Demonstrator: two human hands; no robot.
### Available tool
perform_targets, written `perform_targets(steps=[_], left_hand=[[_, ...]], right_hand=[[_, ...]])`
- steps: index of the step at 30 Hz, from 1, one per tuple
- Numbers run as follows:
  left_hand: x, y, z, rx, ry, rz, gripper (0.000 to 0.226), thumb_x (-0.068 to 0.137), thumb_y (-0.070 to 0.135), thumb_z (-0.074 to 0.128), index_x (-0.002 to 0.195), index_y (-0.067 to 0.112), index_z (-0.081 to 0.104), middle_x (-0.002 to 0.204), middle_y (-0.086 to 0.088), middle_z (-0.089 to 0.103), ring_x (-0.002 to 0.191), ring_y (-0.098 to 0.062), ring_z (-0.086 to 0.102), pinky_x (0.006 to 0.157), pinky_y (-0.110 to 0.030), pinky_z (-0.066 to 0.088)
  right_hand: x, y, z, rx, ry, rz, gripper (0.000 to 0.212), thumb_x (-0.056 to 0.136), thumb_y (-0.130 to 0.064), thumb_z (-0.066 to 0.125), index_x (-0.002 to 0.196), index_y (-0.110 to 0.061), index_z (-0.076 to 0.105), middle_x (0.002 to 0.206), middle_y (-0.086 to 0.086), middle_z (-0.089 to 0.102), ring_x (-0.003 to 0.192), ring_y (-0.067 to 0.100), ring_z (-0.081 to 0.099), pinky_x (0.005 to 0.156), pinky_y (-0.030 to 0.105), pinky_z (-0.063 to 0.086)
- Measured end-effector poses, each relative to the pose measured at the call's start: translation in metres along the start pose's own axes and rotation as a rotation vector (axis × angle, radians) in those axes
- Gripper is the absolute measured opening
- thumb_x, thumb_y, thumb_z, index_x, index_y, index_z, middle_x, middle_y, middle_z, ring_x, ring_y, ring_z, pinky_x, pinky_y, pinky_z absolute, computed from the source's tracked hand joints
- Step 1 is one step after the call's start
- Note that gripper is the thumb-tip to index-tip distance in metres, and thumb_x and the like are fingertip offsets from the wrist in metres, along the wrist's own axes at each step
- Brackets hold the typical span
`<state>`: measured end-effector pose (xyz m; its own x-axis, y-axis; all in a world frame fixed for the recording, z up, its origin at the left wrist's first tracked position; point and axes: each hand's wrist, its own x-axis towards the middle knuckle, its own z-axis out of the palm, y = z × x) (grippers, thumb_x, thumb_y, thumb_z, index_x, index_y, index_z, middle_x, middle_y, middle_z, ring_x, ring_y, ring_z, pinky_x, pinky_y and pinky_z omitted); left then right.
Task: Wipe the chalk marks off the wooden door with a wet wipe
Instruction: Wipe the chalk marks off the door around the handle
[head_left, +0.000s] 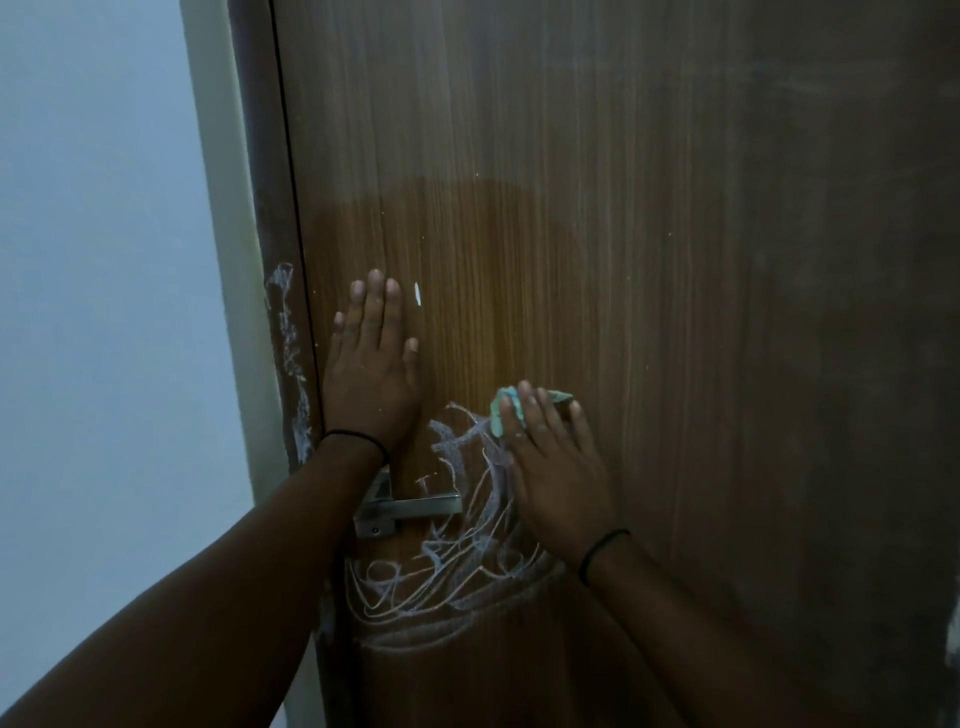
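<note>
Most chalk (457, 566) is judged unwiped, scribbled round the handle (410, 506) and on the frame (288, 358), while the wipe (511, 408) is pressed flat on the door (649, 234) beneath the right hand (556, 467), the left hand (371, 374) laid open above.

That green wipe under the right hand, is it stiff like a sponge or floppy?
Probably floppy: the wet wipe is bunched and creased under the right hand. Likely light, since flat fingers alone pin it to the door. Being damp, it may slide easily over the chalk marks.
</note>
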<state>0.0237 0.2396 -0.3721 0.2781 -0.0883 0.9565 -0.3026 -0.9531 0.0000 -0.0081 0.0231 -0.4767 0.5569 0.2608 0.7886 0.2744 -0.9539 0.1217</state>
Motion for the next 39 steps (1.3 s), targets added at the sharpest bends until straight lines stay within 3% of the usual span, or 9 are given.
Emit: perform_targets(steps=[3, 6, 10, 13, 15, 20, 26, 33, 39], left_hand=[[-0.005, -0.004, -0.003, 0.021, -0.032, 0.026, 0.062, 0.104, 0.024, 0.040, 0.156, 0.010, 0.011, 0.165, -0.009, 0.007, 0.152, -0.021, 0.001, 0.123, -0.041, 0.005], [-0.006, 0.000, -0.002, 0.008, -0.040, 0.005, 0.062, 0.104, 0.024, 0.039, 0.156, 0.010, 0.011, 0.165, -0.009, 0.006, 0.152, -0.023, 0.001, 0.123, -0.042, 0.006], [-0.007, 0.004, -0.001, -0.015, -0.039, -0.037, 0.062, 0.104, 0.023, 0.039, 0.156, 0.010, 0.010, 0.165, -0.009, 0.007, 0.152, -0.023, 0.001, 0.123, -0.044, 0.007], [-0.008, 0.006, -0.002, -0.026, -0.054, -0.016, 0.061, 0.104, 0.023, 0.040, 0.156, 0.010, 0.012, 0.165, -0.009, 0.008, 0.152, -0.022, 0.002, 0.123, -0.043, 0.008], [-0.008, 0.009, -0.006, -0.039, -0.086, 0.002, 0.060, 0.104, 0.023, 0.041, 0.156, 0.009, 0.014, 0.164, -0.009, 0.010, 0.152, -0.022, 0.003, 0.123, -0.042, 0.009], [-0.007, -0.011, -0.023, 0.024, -0.117, -0.023, 0.059, 0.105, 0.026, 0.042, 0.155, 0.009, 0.018, 0.163, -0.010, 0.014, 0.151, -0.025, 0.008, 0.123, -0.042, 0.013], [-0.001, -0.006, -0.029, 0.053, -0.195, 0.044, 0.058, 0.104, 0.029, 0.044, 0.155, 0.012, 0.022, 0.163, -0.007, 0.018, 0.151, -0.024, 0.012, 0.119, -0.039, 0.021], [-0.006, -0.007, -0.028, 0.033, -0.197, 0.040, 0.056, 0.105, 0.026, 0.044, 0.154, 0.012, 0.023, 0.163, -0.007, 0.018, 0.151, -0.024, 0.012, 0.120, -0.037, 0.017], [-0.007, -0.007, -0.028, 0.018, -0.199, 0.024, 0.055, 0.105, 0.024, 0.043, 0.154, 0.011, 0.022, 0.163, -0.007, 0.018, 0.152, -0.024, 0.010, 0.121, -0.039, 0.018]], right_hand=[[-0.021, 0.020, 0.003, -0.021, -0.009, 0.096, 0.058, 0.104, -0.040, 0.010, 0.157, -0.019, 0.006, 0.164, 0.006, 0.008, 0.152, 0.021, 0.005, 0.122, 0.053, 0.014], [-0.010, 0.025, -0.005, -0.004, 0.008, 0.192, 0.059, 0.103, -0.040, 0.009, 0.157, -0.018, 0.002, 0.165, 0.007, 0.003, 0.152, 0.021, 0.001, 0.123, 0.049, 0.006], [0.006, 0.008, -0.008, 0.047, 0.003, 0.116, 0.059, 0.104, -0.039, 0.013, 0.157, -0.019, -0.002, 0.165, 0.004, -0.005, 0.152, 0.019, -0.007, 0.124, 0.045, 0.000], [-0.013, 0.009, -0.001, 0.032, -0.028, 0.016, 0.058, 0.104, -0.039, 0.014, 0.157, -0.020, 0.002, 0.165, 0.003, 0.001, 0.152, 0.017, -0.003, 0.124, 0.047, 0.007], [-0.024, 0.017, 0.001, 0.022, -0.031, 0.043, 0.057, 0.104, -0.038, 0.015, 0.157, -0.021, 0.006, 0.165, 0.002, 0.006, 0.153, 0.017, 0.002, 0.123, 0.050, 0.011], [0.019, -0.029, 0.001, 0.104, 0.045, 0.132, 0.057, 0.104, -0.039, 0.014, 0.157, -0.021, 0.001, 0.164, 0.004, 0.003, 0.152, 0.021, 0.001, 0.123, 0.047, 0.004], [0.031, -0.048, 0.001, 0.011, 0.007, -0.176, 0.058, 0.102, -0.036, 0.028, 0.157, -0.025, 0.013, 0.164, -0.002, 0.015, 0.152, 0.018, 0.010, 0.122, 0.050, 0.007], [0.031, -0.027, -0.013, -0.003, 0.048, -0.096, 0.056, 0.102, -0.037, 0.022, 0.156, -0.022, 0.018, 0.163, 0.000, 0.021, 0.151, 0.020, 0.013, 0.122, 0.049, 0.006], [0.028, -0.037, -0.015, 0.006, -0.021, -0.354, 0.049, 0.102, -0.034, 0.037, 0.151, -0.027, 0.035, 0.158, -0.004, 0.032, 0.151, 0.019, 0.016, 0.122, 0.053, 0.010]])
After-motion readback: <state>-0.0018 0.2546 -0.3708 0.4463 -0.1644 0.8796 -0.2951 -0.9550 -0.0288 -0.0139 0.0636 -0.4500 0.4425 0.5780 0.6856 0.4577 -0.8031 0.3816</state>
